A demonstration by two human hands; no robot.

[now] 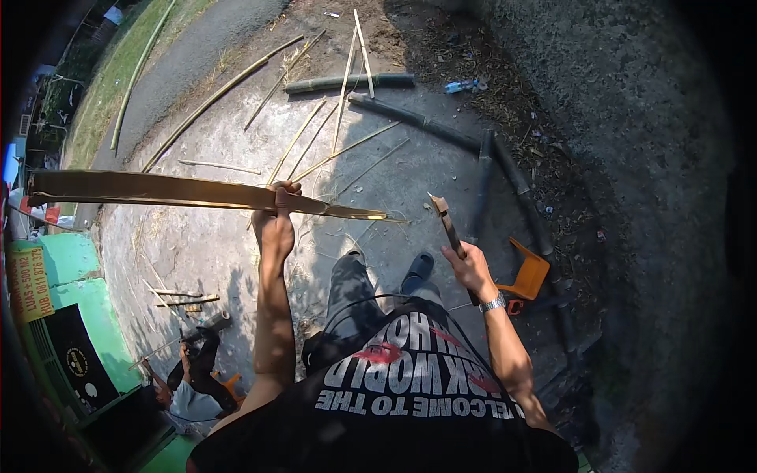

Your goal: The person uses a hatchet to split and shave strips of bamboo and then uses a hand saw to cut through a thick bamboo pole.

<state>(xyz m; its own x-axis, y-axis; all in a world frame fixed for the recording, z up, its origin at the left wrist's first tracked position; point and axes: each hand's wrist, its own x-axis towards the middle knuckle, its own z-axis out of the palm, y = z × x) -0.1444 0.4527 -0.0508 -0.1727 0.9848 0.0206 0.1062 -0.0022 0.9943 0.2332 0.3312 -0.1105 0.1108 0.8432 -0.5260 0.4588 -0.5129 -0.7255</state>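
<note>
My left hand [276, 229] is closed round a long split bamboo strip [165, 189], gripping it close to its narrow right end. The strip runs level out to the left, wide and brown there, and tapers to a thin, sunlit tip on the right. My right hand [471, 268], with a watch on the wrist, is wrapped round a short, dark stick-like thing [449, 225]. Its upper end is pale and jagged; whether it is a blade or a bamboo piece I cannot tell. It points up toward the strip's tip, apart from it.
Thick dark bamboo poles [426, 122] lie ahead and to the right. Thin bamboo strips [296, 142] are scattered on the concrete ground. An orange plastic stool [524, 272] lies beside my right hand, a plastic bottle [465, 85] farther off. Another person [193, 394] sits at lower left.
</note>
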